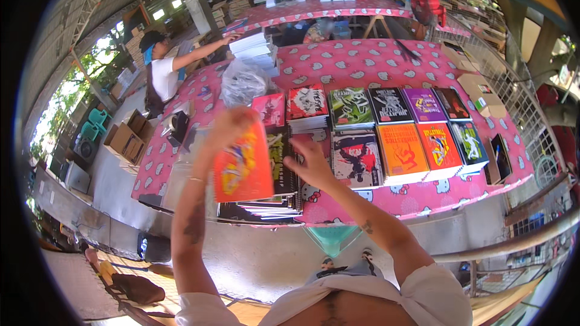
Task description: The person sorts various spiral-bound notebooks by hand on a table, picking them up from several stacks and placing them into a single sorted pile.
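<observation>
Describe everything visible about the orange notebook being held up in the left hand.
The orange notebook is thin, with a glossy-looking cover bearing a blurred yellow, blue and red picture. The left hand grips its top edge, holding it upright and slightly tilted above a stack of notebooks at the pink table's near edge.

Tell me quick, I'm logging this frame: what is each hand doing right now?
Left hand: closed on an orange notebook, held up.
Right hand: open, resting on the stack of notebooks.
</observation>
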`<state>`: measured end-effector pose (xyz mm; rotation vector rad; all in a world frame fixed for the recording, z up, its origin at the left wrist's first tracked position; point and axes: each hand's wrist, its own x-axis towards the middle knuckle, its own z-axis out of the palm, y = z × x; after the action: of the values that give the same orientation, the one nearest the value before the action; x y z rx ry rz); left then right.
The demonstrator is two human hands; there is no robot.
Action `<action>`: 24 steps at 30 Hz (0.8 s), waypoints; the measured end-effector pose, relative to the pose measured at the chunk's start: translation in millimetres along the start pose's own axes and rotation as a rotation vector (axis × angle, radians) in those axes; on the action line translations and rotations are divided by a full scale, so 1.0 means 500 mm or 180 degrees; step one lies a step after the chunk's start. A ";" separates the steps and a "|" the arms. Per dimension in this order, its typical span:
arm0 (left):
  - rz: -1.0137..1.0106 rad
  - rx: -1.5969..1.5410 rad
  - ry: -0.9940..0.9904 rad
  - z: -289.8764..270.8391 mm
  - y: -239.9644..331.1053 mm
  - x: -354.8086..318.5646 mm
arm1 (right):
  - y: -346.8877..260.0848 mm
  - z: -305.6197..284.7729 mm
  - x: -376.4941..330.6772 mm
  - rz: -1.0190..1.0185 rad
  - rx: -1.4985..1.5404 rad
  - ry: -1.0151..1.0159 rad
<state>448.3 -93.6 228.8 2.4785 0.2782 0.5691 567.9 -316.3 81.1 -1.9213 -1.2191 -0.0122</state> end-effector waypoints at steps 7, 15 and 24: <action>0.0668 -0.0235 0.0747 0.275 0.202 -0.100 | 0.376 -0.271 -0.150 0.2252 -0.1936 0.0618; 0.1099 0.0548 -0.0513 0.605 0.173 -0.170 | 0.424 -0.338 -0.156 0.2055 -0.1146 -0.0892; 0.0318 -0.2019 0.1286 0.065 0.254 -0.166 | 0.565 -0.499 -0.123 0.1210 0.1213 0.0641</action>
<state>398.4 -239.0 250.1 1.7620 0.1013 1.0228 847.0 -572.9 36.7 -1.7344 -0.6548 0.2074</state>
